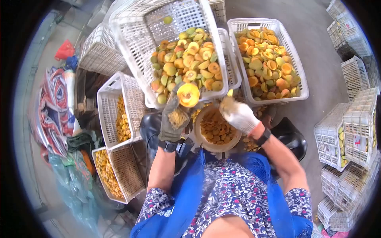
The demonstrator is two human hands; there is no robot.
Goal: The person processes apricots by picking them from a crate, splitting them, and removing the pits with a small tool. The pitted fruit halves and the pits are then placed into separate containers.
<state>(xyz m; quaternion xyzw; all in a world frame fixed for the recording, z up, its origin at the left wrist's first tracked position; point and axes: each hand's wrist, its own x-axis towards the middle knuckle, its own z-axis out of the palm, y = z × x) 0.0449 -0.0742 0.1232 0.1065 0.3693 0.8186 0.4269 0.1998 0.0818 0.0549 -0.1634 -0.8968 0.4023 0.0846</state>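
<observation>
In a grey glove, my left hand (174, 119) grips a peach half (188, 95), its cut orange face turned up. My right hand (238, 115), in a white glove stained at the fingers, is closed and a little blurred. A small yellow tip (230, 93) sticks out beyond its fingers; I cannot tell what it belongs to. Between and below both hands stands a round pale bucket (198, 137) with brownish-orange pieces inside. Just ahead, a tilted white crate (137, 59) holds many green and orange peaches, several of them cut.
A second white crate (304, 89) of peach halves stands ahead right. Two crates with orange pieces, one upper (104, 109) and one lower (125, 170), lean at left. Stacked crates (359, 123) line the right side. Striped sacking (55, 111) and green plastic (73, 190) lie far left.
</observation>
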